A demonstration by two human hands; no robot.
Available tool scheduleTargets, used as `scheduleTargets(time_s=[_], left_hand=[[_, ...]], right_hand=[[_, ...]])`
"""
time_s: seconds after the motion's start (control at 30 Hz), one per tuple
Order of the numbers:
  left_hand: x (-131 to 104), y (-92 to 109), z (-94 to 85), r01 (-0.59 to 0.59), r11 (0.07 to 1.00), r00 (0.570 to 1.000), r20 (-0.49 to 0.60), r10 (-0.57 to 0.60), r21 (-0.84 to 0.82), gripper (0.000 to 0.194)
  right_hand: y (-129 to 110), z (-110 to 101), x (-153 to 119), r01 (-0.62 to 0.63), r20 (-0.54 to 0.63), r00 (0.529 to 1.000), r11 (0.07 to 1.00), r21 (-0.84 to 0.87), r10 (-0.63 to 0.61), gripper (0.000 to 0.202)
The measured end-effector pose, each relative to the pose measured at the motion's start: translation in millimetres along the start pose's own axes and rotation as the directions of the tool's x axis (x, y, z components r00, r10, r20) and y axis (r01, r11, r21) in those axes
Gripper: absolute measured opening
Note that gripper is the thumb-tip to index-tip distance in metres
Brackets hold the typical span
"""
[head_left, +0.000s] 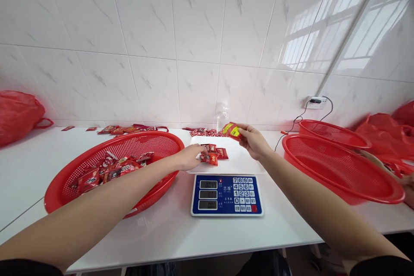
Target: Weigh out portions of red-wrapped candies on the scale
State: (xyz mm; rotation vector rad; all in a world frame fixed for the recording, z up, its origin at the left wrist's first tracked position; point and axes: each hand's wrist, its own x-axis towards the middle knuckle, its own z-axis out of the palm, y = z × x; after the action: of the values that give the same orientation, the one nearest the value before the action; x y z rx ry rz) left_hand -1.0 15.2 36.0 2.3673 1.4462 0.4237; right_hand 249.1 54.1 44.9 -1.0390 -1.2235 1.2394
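Note:
A digital scale (pixel 227 195) with a blue keypad panel and a white weighing plate (pixel 239 161) stands in the middle. Several small red packets (pixel 212 157) lie on the plate's left part. My left hand (pixel 191 156) reaches over the plate's left edge, its fingers closed at these packets. In my right hand (pixel 252 140) is a red and yellow packet (pixel 231 130), pinched above the back of the plate. To the left, a red mesh basket (pixel 148 138) holds several red packets (pixel 89 180).
Red baskets (pixel 326 181) stand at the right, near another person's hand (pixel 409 185). More packets (pixel 129 129) and a clear bottle (pixel 222 116) are along the wall. A red bag (pixel 17 116) lies far left. A cable (pixel 293 128) runs to a socket (pixel 315 102).

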Motion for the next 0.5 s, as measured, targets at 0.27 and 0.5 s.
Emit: scheduleTargets(time_s=[0.27, 0.5], left_hand=[[-8, -27, -18.3, 0.070, 0.996, 0.993, -0.095, -0.075, -0.049, 0.043], [-8, -23, -13.0, 0.027, 0.998, 0.997, -0.069, -0.031, -0.059, 0.030]], right_hand=[[13, -13, -39, -0.152, 0.256, 0.942, 0.957, -0.247, 0.216, 0.029], [15, -11, -53, 0.077, 0.370, 0.901, 0.756, -0.650, 0.226, 0.041]])
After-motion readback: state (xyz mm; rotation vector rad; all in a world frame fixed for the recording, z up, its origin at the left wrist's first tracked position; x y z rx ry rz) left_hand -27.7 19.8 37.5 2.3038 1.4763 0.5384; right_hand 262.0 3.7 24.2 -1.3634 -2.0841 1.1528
